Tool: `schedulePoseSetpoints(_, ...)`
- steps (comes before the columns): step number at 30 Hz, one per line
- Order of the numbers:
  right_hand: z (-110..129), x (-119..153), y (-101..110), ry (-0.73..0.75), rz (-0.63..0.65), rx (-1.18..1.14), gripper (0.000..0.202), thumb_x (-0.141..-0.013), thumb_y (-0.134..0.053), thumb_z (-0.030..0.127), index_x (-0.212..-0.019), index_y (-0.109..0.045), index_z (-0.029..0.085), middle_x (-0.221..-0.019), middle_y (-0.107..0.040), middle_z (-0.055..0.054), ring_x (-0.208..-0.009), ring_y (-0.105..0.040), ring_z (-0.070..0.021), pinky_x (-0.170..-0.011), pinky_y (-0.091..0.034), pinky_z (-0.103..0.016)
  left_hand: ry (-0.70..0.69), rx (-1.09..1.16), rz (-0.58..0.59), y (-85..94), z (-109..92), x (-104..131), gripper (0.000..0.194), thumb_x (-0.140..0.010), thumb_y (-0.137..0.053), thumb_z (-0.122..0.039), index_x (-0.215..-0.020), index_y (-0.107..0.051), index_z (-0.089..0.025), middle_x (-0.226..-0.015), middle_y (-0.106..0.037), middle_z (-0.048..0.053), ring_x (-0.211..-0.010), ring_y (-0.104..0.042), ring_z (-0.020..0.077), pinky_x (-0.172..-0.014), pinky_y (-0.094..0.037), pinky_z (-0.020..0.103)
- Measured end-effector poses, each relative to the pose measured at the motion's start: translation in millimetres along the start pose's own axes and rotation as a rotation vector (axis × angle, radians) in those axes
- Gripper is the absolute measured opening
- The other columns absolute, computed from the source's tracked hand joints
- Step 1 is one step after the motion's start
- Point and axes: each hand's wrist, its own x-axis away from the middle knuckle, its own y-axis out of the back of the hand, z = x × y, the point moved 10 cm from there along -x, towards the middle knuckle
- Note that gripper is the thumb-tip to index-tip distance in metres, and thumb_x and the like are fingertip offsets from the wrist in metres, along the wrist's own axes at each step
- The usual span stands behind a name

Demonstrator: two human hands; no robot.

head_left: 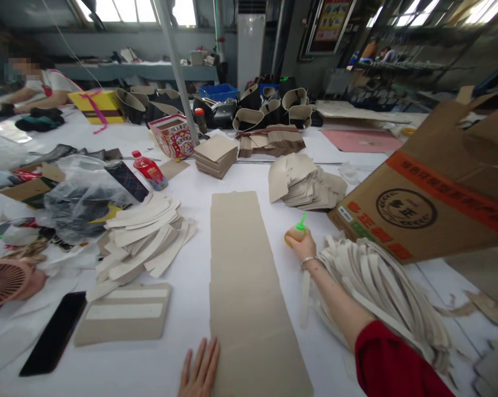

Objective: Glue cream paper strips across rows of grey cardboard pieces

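Observation:
A long row of beige pieces (244, 275) runs up the middle of the white table. My left hand (199, 368) lies flat with fingers spread at the lower left edge of this row. To the right of the row, my right hand (304, 246) is wrapped round a squeeze bottle (296, 234) with a green nozzle and yellowish contents. A bundle of pale strips (381, 281) lies right of my right forearm. On the left, a beige panel (123, 330) bears two white strips, with a fanned pile of curved pieces (150, 237) above it.
A large cardboard box (439, 187) leans at the right. Stacked beige pieces (304, 182) and a square stack (216, 156) stand farther back. A black phone (54, 333), a pink fan (11, 282) and a red bottle (149, 170) are on the left. A person (54, 88) works at far left.

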Motion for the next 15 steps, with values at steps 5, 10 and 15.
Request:
schedulePoseSetpoints(5, 14.7, 38.5, 23.4, 0.083, 0.319, -0.068, 0.055, -0.047, -0.074, 0.026, -0.099, -0.057, 0.023, -0.073, -0.06, 0.005, -0.067, -0.057, -0.0157, -0.067, -0.045, -0.029, -0.048, 0.035, -0.036, 27.5, -2.1, -6.0, 0.083, -0.075, -0.039, -0.063, -0.14, -0.01, -0.021, -0.14, -0.036, 0.002, -0.13, -0.029, 0.0235, -0.11, -0.001, 0.04)
schedulePoseSetpoints(10, -14.3, 116.1, 76.6, -0.137, 0.42, -0.672, 0.051, -0.064, -0.07, 0.033, -0.111, -0.05, 0.026, -0.099, -0.062, -0.002, -0.087, -0.06, -0.0202, -0.073, -0.048, -0.034, 0.029, 0.028, -0.06, 46.1, -8.8, -8.6, 0.08, -0.077, -0.041, -0.059, -0.14, -0.011, -0.02, -0.141, -0.037, 0.004, -0.133, -0.023, 0.0237, -0.11, 0.0, 0.044)
schedulePoseSetpoints(15, -77.6, 193.4, 101.3, -0.475, 0.371, -1.049, 0.039, -0.075, -0.061, 0.038, -0.112, -0.051, 0.032, -0.111, -0.061, -0.003, -0.094, -0.06, -0.0236, -0.072, -0.051, -0.04, 0.06, 0.004, -0.07, 59.5, -38.2, -29.6, 0.069, -0.082, -0.039, -0.051, -0.14, -0.015, -0.022, -0.143, -0.032, 0.003, -0.134, -0.021, 0.0229, -0.11, -0.004, 0.046)
